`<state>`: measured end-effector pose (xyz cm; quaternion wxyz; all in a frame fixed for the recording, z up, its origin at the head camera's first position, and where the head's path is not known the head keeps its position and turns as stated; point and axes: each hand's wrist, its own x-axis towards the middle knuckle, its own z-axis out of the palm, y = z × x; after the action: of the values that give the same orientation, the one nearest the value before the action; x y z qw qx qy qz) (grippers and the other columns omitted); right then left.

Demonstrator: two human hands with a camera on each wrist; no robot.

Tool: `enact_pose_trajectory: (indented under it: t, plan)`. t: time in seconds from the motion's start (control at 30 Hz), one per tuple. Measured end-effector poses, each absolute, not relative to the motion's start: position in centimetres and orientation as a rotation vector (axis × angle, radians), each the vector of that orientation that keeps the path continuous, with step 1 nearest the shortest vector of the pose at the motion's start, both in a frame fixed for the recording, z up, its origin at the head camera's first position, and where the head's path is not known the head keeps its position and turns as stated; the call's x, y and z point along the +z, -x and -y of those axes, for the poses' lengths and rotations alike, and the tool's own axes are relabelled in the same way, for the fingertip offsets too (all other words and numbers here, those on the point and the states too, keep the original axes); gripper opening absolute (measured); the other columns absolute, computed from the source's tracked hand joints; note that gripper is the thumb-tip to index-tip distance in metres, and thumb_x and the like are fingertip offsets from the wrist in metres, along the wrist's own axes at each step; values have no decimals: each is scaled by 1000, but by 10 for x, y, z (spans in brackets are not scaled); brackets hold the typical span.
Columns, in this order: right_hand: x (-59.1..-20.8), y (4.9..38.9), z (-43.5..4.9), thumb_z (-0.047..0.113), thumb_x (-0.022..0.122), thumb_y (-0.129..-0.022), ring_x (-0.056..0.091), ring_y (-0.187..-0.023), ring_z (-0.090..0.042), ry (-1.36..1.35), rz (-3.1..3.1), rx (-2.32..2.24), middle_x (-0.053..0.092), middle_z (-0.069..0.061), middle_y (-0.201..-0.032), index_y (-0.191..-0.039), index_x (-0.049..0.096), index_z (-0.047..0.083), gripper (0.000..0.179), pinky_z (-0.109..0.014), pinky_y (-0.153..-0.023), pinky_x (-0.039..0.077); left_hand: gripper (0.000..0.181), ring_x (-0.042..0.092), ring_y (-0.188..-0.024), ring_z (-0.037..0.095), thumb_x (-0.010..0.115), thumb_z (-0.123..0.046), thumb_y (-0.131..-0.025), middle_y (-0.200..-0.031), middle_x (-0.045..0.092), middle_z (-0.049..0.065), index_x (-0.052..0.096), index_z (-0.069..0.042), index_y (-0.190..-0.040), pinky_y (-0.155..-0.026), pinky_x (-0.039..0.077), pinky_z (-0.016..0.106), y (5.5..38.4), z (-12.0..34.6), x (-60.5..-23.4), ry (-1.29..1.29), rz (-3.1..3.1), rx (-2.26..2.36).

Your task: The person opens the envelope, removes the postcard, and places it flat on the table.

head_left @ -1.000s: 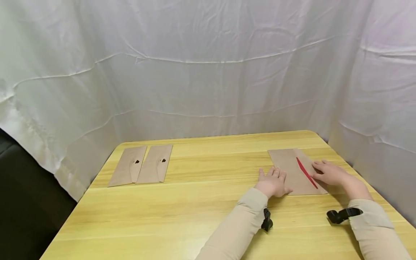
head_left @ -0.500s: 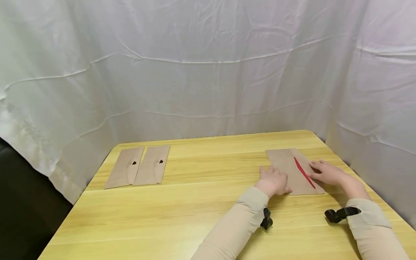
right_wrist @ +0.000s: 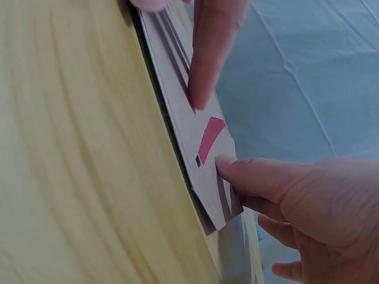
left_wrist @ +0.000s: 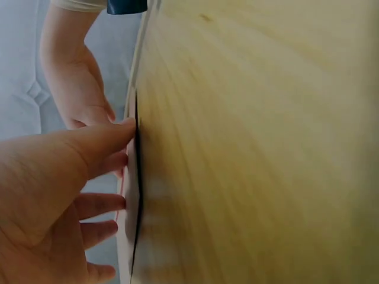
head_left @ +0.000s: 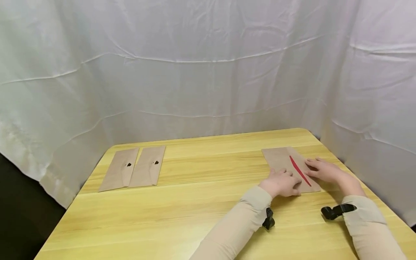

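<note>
A tan paper envelope [head_left: 280, 159] lies on the right side of the table, its flap spread to the right. Along the flap's fold a red strip [head_left: 299, 169] shows. My left hand [head_left: 282, 182] rests on the envelope's near-left part; its fingers lie over the paper and its thumb is at the near edge in the left wrist view. At the flap, my right hand [head_left: 326, 171] pinches the edge. The right wrist view has its thumb [right_wrist: 251, 174] on the flap's face, beside the red strip, with the other fingers partly hidden behind.
Two more tan envelopes [head_left: 118, 169] [head_left: 147, 166], each with a dark mark on its front, lie side by side at the back left of the wooden table [head_left: 195, 162]. A white curtain [head_left: 201, 86] hangs behind and along the sides. Each wrist wears a black camera.
My left hand has slid right across the envelope, closer to the red strip. My right hand keeps its place at the flap. The head view has turned slightly right.
</note>
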<state>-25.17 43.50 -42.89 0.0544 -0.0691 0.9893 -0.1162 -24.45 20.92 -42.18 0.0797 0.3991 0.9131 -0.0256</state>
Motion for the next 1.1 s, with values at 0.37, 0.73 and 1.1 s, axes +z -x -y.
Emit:
enact_pose_trajectory:
  t: [0.37, 0.73, 1.1]
  plan:
    - [-428, 248, -432, 44, 58, -95, 31, -130, -62, 212, -3029, -303, 39, -38, -142, -141, 44, -6, 70, -77, -96, 30, 39, 50, -124, -5, 66, -45, -90, -134, 55, -22, 59, -47, -128, -95, 44, 15, 266, -224, -423, -1541, -2620, 33]
    - [-430, 245, -429, 34, 59, -96, 36, -127, -61, 293, -3057, -343, 45, -37, -139, -138, 48, -8, 60, -71, -96, 36, 29, 41, -120, -2, 66, -53, -87, -129, 52, -24, 65, -48, -116, -99, 37, 17, 271, -233, -422, -1538, -2589, 79]
    - [-431, 245, -423, 28, 59, -96, 36, -127, -61, 339, -3052, -402, 45, -37, -138, -137, 48, -10, 57, -71, -99, 35, 21, 33, -121, 7, 65, -50, -89, -128, 45, -25, 59, -50, -110, -103, 31, 24, 271, -233, -423, -1421, -2509, 99]
